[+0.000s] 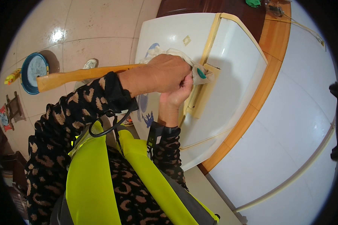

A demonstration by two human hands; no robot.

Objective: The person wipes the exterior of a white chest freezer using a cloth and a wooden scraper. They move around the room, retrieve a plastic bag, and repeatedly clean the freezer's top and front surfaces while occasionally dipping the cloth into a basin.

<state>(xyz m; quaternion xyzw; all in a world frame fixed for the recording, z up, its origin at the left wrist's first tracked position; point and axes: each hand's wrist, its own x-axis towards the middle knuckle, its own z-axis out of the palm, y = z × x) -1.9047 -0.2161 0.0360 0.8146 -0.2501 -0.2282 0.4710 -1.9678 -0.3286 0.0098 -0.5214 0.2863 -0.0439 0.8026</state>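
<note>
A pale cloth [183, 53] with a green patch is bunched against the front of a white refrigerator [233, 92] with yellowed trim. My left hand [167, 70], knuckles up, is closed on the cloth. Just below it, my right hand [177, 95] is closed too, its thumb side touching the left; its palm side and part of its grip are hidden. One end of the cloth pokes out beyond both hands, over the yellowed door handle [207, 92]. Blue printed motifs [148, 119] show on the door beside my wrists.
An orange-brown strip [87, 75] reaches left from behind my left wrist. On the tiled floor stand a blue basin [34, 70] of cloudy water, a yellow bottle [13, 76] and a small wooden stool [14, 106]. A white shoe [90, 64] shows nearby. Wood trim [245, 118] and a white wall lie right.
</note>
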